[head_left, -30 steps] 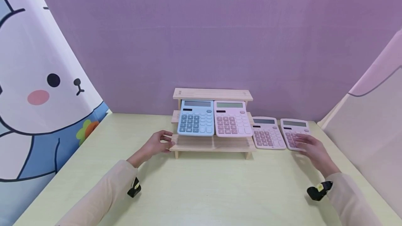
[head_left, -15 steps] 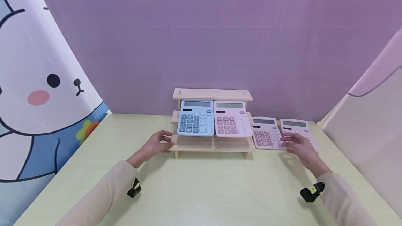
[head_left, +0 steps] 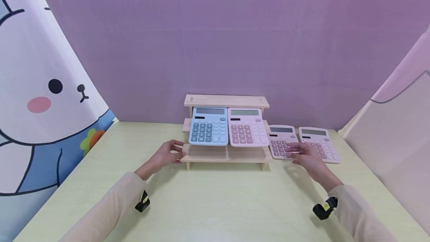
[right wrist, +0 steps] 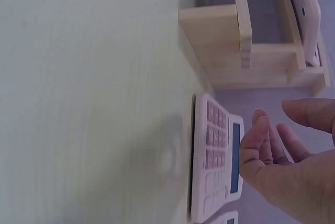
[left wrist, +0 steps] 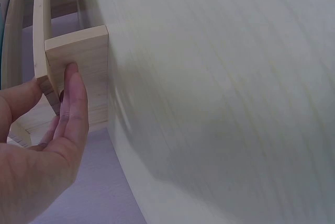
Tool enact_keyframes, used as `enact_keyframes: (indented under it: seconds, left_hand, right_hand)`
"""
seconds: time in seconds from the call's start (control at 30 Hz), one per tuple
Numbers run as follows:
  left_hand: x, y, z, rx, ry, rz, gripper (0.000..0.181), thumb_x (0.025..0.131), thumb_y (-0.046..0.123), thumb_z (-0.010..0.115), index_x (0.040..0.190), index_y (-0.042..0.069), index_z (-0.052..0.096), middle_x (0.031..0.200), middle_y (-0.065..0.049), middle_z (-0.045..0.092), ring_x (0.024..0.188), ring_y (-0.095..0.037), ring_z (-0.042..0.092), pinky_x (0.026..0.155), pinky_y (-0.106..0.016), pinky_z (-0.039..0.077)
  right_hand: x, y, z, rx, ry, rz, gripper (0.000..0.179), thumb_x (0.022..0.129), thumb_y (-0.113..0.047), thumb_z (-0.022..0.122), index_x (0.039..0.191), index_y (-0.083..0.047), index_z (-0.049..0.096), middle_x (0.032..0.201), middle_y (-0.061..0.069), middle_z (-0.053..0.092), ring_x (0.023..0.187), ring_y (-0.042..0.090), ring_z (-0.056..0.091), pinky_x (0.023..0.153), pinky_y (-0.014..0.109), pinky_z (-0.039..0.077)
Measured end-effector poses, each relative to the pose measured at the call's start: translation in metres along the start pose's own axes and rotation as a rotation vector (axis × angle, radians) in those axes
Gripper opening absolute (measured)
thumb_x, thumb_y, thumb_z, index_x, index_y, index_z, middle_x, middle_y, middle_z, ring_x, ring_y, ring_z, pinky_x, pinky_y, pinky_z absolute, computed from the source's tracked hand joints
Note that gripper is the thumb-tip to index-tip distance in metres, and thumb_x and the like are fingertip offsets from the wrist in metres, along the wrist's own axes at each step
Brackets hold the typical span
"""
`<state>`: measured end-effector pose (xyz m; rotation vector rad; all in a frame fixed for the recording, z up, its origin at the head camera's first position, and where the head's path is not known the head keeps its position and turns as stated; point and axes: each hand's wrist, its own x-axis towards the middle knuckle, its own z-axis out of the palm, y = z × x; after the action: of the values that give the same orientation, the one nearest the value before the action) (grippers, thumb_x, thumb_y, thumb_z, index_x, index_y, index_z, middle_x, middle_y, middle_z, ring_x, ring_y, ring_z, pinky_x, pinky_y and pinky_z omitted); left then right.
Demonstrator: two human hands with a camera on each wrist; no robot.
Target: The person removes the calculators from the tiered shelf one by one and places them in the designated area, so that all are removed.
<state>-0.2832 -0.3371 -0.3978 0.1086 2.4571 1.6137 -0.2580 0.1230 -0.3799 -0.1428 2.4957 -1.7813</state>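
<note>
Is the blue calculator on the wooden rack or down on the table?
On the wooden rack: the blue calculator hides part of the middle shelf, above the bottom shelf.

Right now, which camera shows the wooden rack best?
Head view: the wooden rack shows end to end, partly behind the blue calculator and a pink calculator. The left wrist view shows its left end, the right wrist view its right, both cropped.

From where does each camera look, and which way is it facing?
Head: on the head, facing forward and down at the wooden rack; left hand and right hand show.
Left wrist: worn there, facing the rack's end; left hand shows.
Right wrist: worn there, facing a pink calculator beside the rack; right hand shows.
Both wrist views share the rack.
</note>
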Motion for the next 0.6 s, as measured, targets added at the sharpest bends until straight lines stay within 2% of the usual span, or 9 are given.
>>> enact_keyframes:
  seconds: [0.1, 0.2, 0.43, 0.6]
  left_hand:
    - [0.0, 0.0, 0.0, -0.004, 0.0, 0.002, 0.047, 0.087, 0.006, 0.059, 0.128, -0.006, 0.04, 0.116, -0.025, 0.051, 0.089, -0.021, 0.06, 0.075, -0.034, 0.058]
    - [0.001, -0.001, 0.0, -0.006, -0.003, 0.005, 0.047, 0.087, 0.006, 0.059, 0.128, -0.006, 0.04, 0.116, -0.026, 0.051, 0.09, -0.022, 0.06, 0.075, -0.034, 0.059]
    - [0.002, -0.002, -0.001, -0.014, -0.004, 0.007, 0.047, 0.087, 0.006, 0.059, 0.128, -0.006, 0.04, 0.118, -0.026, 0.051, 0.089, -0.021, 0.06, 0.075, -0.034, 0.058]
    - [0.002, -0.003, -0.001, -0.01, -0.006, 0.014, 0.047, 0.087, 0.006, 0.06, 0.128, -0.006, 0.04, 0.118, -0.026, 0.051, 0.089, -0.021, 0.06, 0.075, -0.034, 0.058]
  right_hand:
    - [-0.001, -0.005, 0.007, 0.006, -0.016, -0.001, 0.049, 0.088, -0.003, 0.052, 0.131, 0.011, 0.033, 0.106, 0.001, 0.06, 0.087, 0.004, 0.059, 0.078, 0.028, 0.054]
    - [-0.001, -0.01, 0.015, 0.034, -0.024, 0.007, 0.05, 0.088, -0.004, 0.053, 0.132, 0.011, 0.032, 0.107, 0.002, 0.06, 0.088, 0.004, 0.059, 0.079, 0.027, 0.054]
    - [-0.001, -0.021, 0.03, 0.114, -0.062, 0.007, 0.048, 0.089, -0.001, 0.05, 0.132, 0.011, 0.03, 0.098, -0.009, 0.059, 0.091, 0.005, 0.06, 0.081, 0.025, 0.053]
    - [-0.001, -0.028, 0.037, 0.18, -0.105, 0.004, 0.051, 0.089, -0.002, 0.051, 0.132, 0.012, 0.028, 0.105, -0.001, 0.059, 0.092, 0.007, 0.059, 0.083, 0.026, 0.053]
